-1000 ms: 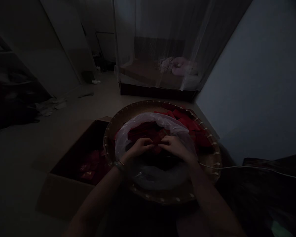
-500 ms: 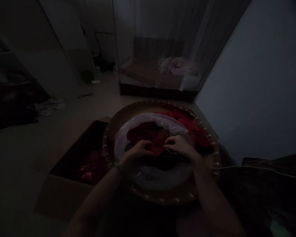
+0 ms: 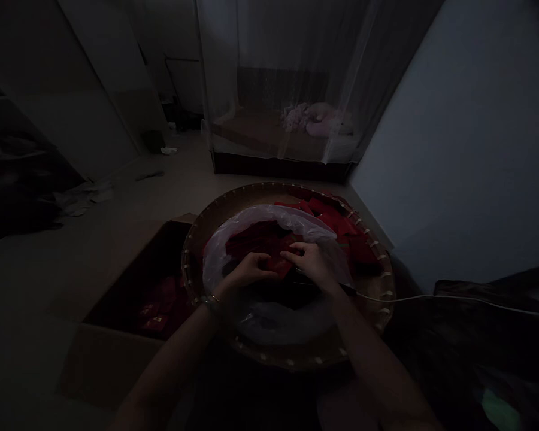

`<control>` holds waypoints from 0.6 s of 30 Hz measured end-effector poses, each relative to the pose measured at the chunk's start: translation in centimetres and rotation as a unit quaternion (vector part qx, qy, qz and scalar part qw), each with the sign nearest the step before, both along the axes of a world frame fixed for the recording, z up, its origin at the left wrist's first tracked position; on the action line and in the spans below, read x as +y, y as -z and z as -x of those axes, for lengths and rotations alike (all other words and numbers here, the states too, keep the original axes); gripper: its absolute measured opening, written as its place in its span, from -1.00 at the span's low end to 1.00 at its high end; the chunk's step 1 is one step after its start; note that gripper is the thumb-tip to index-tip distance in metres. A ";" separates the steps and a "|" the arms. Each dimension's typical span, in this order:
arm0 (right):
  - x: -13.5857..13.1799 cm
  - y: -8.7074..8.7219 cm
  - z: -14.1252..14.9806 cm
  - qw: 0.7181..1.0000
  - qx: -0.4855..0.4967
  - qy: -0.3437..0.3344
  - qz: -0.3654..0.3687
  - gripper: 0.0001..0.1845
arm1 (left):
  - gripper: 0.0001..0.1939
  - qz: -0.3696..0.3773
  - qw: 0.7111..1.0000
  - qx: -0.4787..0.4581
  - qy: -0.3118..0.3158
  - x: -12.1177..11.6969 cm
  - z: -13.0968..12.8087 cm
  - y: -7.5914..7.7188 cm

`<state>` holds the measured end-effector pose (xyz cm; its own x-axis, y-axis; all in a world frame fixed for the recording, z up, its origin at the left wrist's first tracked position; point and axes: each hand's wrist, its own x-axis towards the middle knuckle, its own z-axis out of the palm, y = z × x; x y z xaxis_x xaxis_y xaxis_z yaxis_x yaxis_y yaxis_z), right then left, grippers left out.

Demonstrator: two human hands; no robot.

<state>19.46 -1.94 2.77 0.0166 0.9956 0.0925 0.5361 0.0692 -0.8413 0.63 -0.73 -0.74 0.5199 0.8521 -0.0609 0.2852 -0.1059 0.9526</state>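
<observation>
Red packet [image 3: 279, 264] at frame centre, pinched between left hand [image 3: 246, 269] and right hand [image 3: 313, 261]. Woven tray [image 3: 224, 209] lies beneath.

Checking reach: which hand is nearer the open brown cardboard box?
Left. The left hand is right of the brown cardboard box, apart from it; the right hand lies farther right.

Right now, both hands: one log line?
left hand: at red packets; right hand: same; grip: unclear, dim; plastic bag: open, in woven tray; cardboard box: tray's left
</observation>
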 end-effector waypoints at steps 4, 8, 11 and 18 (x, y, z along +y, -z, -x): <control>0.1 0.0 -1.0 0.998 0.053 0.017 0.016 -0.69 | -0.61 0.060 0.997 -0.015 0.053 -0.2 0.0 -0.2; 0.0 -0.3 -1.5 0.998 0.059 -0.016 0.030 -0.72 | -0.58 0.081 0.994 -0.046 0.049 -0.2 0.1 -0.1; -0.2 -0.3 -0.9 0.995 0.061 -0.064 0.044 -0.69 | -0.54 0.108 0.990 -0.075 0.043 -0.2 0.1 0.1; -0.6 -0.5 0.1 0.991 0.060 -0.098 0.067 -0.65 | -0.57 0.120 0.989 -0.078 0.027 -0.5 -0.2 -0.2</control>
<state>19.35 -2.50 3.24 -0.1746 0.9841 -0.0316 0.4193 0.0453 -0.9067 0.78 -1.24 -0.58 0.5834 0.7934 -0.1738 0.1333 0.1175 0.9841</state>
